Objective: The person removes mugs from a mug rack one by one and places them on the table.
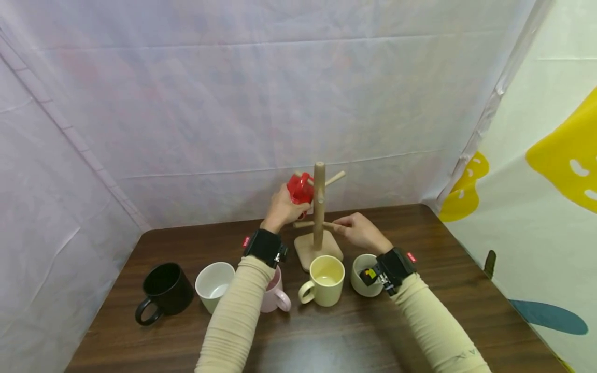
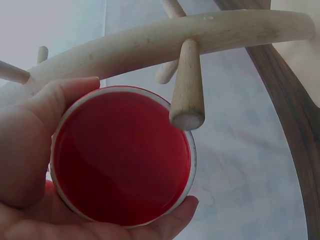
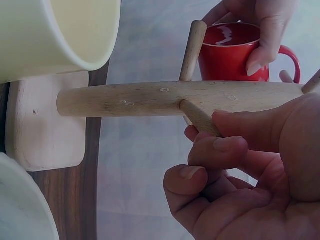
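Note:
A red mug point(image 2: 122, 157) is gripped by my left hand point(image 1: 283, 208), its thumb and fingers round the body. The mug is beside the post of a wooden mug tree point(image 1: 319, 207), near the upper pegs on the left. In the right wrist view the red mug's handle point(image 3: 294, 62) points toward the top of the post. My right hand point(image 1: 359, 231) pinches a lower peg point(image 3: 199, 118) on the tree's right side between thumb and fingers. The tree's square base point(image 1: 305, 251) stands on the dark wooden table.
In front of the tree stand a yellow mug point(image 1: 328, 282) and a pale green mug point(image 1: 361, 285), the latter under my right wrist. Further left are a pink mug point(image 1: 275, 295), partly behind my left sleeve, a white mug point(image 1: 210, 282) and a black mug point(image 1: 172, 295). A white sheet point(image 1: 280, 103) hangs behind.

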Available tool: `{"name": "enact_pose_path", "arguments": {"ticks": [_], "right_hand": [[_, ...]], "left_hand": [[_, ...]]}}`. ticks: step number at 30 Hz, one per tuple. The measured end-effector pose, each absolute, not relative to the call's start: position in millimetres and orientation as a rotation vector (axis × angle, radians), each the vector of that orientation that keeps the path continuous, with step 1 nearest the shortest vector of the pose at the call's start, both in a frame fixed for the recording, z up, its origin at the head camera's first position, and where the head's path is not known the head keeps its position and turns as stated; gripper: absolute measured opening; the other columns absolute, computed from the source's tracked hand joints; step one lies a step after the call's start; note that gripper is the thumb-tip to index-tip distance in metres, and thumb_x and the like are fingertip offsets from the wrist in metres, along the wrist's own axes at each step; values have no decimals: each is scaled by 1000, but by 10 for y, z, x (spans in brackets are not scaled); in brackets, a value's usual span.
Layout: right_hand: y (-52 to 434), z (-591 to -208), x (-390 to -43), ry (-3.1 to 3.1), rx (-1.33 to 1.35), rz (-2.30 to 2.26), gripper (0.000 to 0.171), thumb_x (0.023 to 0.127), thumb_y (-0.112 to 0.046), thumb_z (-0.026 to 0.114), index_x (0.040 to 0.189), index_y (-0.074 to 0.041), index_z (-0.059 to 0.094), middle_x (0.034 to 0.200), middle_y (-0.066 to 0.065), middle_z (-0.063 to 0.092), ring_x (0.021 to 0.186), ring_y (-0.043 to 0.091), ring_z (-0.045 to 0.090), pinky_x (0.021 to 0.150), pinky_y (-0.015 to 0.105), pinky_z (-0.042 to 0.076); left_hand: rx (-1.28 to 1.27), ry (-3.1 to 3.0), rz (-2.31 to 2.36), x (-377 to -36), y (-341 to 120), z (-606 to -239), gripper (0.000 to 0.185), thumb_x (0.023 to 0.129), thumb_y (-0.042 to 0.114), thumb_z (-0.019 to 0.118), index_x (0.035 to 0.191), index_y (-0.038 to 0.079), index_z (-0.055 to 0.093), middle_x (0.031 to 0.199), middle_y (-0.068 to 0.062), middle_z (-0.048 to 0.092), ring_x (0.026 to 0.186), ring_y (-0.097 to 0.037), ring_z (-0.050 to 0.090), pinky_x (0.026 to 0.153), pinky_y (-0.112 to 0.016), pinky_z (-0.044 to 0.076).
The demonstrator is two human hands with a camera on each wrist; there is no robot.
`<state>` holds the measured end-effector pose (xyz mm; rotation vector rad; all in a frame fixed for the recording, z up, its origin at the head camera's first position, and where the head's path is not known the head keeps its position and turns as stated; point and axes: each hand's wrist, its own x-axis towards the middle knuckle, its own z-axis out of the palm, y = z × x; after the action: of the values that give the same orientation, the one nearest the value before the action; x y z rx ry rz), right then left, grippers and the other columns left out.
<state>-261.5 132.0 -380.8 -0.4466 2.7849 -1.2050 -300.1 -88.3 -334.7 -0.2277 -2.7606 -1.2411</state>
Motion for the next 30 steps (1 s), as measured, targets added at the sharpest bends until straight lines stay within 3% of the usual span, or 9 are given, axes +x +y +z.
{"name": "enact_pose_path", "arguments": {"ticks": [7,15,21,30], "right_hand": [[1325,-3794,-2639,2795,-450,-1182,29,100,-20,59,118,-2,71,111,14,72,85,18,59,71,29,47],[1276,-3800,-2650,2780,-462,-1200,29,99,-21,60,118,-2,72,114,14,72,91,19,60,78,32,50],[1279,-3804,-2651,2783,-465,-1178,29,100,-22,59,117,-3,72,111,14,72,85,19,59,72,29,47],[1286,-3783,-2646,2752,-455,-1218,29,100,-20,58,119,-2,71,112,15,71,84,21,59,67,28,45]], "left_hand": [[-163,-2725,-1242,-3005,-924,-3303,62,80,22,76,130,-2,48,120,-20,64,110,-37,62,95,-43,51],[-83,-2673,-1308,-2985,-1002,-3294,60,82,21,73,130,-2,47,119,-20,65,110,-35,62,94,-43,51],[-3,-2651,-1360,-2992,-1105,-3320,58,82,22,73,127,-3,47,120,-22,63,111,-36,61,94,-42,50],[35,-2643,-1416,-2921,-1226,-3293,68,82,24,76,135,-1,43,127,-21,60,116,-34,59,94,-43,52]]}}
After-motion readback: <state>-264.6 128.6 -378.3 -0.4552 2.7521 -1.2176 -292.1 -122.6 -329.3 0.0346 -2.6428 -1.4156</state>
